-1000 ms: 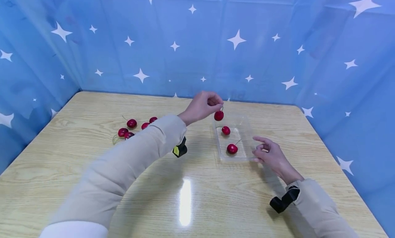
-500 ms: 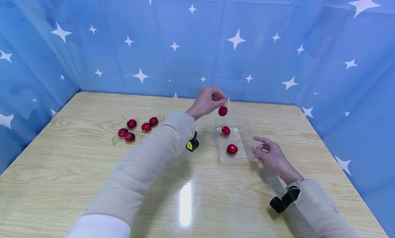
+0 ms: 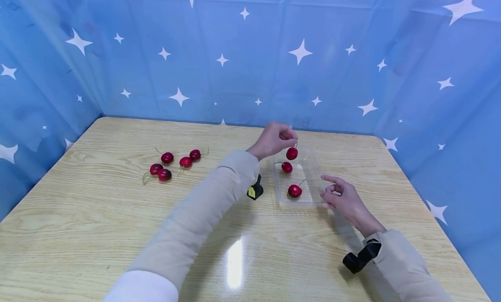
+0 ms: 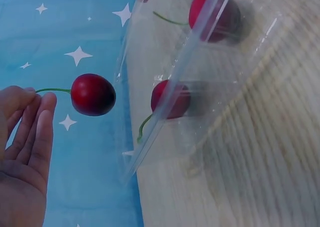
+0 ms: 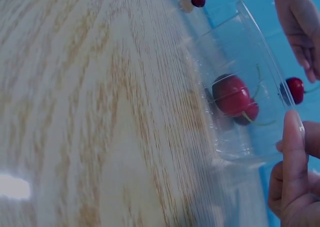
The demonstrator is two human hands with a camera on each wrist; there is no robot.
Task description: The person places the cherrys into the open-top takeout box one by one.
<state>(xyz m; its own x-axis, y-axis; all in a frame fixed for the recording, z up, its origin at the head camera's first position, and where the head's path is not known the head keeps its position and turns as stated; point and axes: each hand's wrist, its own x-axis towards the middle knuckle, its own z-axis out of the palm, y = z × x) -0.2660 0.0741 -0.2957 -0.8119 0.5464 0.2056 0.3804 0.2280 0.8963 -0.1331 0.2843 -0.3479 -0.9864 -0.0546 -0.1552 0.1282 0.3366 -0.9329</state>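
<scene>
My left hand (image 3: 273, 142) pinches the green stem of a dark red cherry (image 3: 292, 153) between thumb and fingertips. In the left wrist view that cherry (image 4: 93, 94) hangs from its stem beside the rim of a clear plastic container (image 4: 165, 99). Two more cherries lie inside the container: one toward the back (image 3: 287, 167), one toward the front (image 3: 295, 190). At the container's right side, my right hand (image 3: 346, 202) holds its wall by thumb and fingers. The right wrist view shows a finger (image 5: 295, 157) lying along the rim.
Several stemmed cherries (image 3: 164, 175) lie loosely grouped on the wooden table (image 3: 98, 232), left of the container. A blue curtain (image 3: 235, 54) with white stars hangs behind and at both sides of the table. Black straps with small devices (image 3: 362, 257) sit at the wrists.
The left hand has moved right with the cherry, rising and then lowering over the container's back part. The sleeve no longer covers the cherries on the left. The right hand has stayed put.
</scene>
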